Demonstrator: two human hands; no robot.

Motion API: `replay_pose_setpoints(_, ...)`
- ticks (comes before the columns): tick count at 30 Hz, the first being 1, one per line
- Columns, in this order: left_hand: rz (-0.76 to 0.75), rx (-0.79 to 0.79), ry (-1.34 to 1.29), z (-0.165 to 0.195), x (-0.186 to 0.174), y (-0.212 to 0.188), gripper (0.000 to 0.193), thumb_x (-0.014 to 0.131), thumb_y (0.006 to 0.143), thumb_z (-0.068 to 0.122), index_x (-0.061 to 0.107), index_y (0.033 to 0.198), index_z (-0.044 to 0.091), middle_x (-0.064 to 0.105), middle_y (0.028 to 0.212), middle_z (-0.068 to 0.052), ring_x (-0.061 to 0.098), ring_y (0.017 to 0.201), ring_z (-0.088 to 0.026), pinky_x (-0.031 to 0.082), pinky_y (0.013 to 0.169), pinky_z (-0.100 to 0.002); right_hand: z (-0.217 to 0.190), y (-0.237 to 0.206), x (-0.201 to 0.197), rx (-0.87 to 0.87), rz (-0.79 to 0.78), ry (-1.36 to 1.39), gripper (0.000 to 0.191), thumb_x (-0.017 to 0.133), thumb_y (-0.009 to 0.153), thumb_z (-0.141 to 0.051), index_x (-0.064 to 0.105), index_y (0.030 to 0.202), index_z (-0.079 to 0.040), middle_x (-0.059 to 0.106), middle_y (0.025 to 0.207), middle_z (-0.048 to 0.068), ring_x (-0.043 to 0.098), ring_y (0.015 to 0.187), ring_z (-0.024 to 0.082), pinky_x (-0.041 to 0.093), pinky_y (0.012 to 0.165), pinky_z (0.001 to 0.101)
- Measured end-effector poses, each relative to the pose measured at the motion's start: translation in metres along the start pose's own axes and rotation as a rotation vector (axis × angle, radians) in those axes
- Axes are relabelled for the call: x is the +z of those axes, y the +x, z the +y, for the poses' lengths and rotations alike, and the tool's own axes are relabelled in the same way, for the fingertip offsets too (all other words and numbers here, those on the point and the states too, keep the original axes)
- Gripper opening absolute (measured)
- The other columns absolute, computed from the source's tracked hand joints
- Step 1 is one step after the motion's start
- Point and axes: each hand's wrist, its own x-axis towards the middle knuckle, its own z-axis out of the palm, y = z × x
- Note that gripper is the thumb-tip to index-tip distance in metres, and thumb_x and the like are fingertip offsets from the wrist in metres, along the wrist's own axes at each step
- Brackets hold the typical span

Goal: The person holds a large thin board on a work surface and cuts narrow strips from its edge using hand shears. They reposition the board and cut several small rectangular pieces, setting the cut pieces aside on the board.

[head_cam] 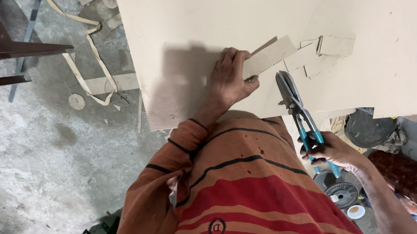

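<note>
The left hand (228, 79) is closed on a cut strip (270, 54), pinching it flat against the board (200, 28); the right hand (331, 151) is closed round the blue handles of the snips (297, 106), whose blades lie on the board just right of the strip. Judged best practice: keep the strip pressed down near the cut line, fingers clear of the blades, and feed the snips in short bites. Count: one board, one pair of snips, one held strip, roughly three loose offcuts (323, 54) beyond it; further scraps (77, 101) lie on the floor (29, 168).
</note>
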Motion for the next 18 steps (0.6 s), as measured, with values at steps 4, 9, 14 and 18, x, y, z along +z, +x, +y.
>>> replay_pose_setpoints(4,-0.136,-0.125,-0.023,0.012,0.002,0.014,0.057,0.084,0.073,0.028,0.06,0.119,0.007,0.055,0.114,-0.012,0.057,0.111,-0.029,0.051,0.095,-0.043,-0.008,0.004,0.001,-0.049,0.008,-0.015,0.053,0.063,0.087,-0.003,0.052,0.139,-0.005,0.07,0.119,0.02,0.072,0.114,0.031,0.06,0.091,0.0518)
replay_pose_setpoints(9,-0.094,0.019,0.038,0.013,-0.002,0.009,0.057,0.084,0.072,0.024,0.064,0.123,0.009,0.059,0.113,-0.01,0.059,0.113,-0.027,0.049,0.094,-0.046,-0.014,0.013,0.02,-0.145,0.044,-0.049,0.065,0.059,0.08,0.01,0.048,0.142,-0.006,0.069,0.119,0.017,0.07,0.113,0.027,0.06,0.091,0.0468)
replay_pose_setpoints(14,-0.023,0.065,-0.062,0.012,0.003,-0.001,0.058,0.083,0.076,0.019,0.061,0.128,0.007,0.06,0.12,-0.011,0.057,0.119,-0.029,0.049,0.101,-0.046,-0.04,0.011,0.039,-0.164,0.143,-0.196,0.052,0.055,0.086,0.008,0.057,0.136,-0.006,0.07,0.103,0.015,0.071,0.092,0.024,0.064,0.081,0.0419)
replay_pose_setpoints(18,0.049,0.074,-0.099,0.001,0.007,-0.009,0.062,0.086,0.073,0.014,0.06,0.129,0.003,0.059,0.125,-0.014,0.056,0.119,-0.032,0.048,0.105,-0.045,-0.053,0.01,0.052,-0.119,0.233,-0.21,0.042,0.046,0.092,0.007,0.065,0.128,-0.004,0.071,0.094,0.013,0.071,0.082,0.021,0.067,0.072,0.0426)
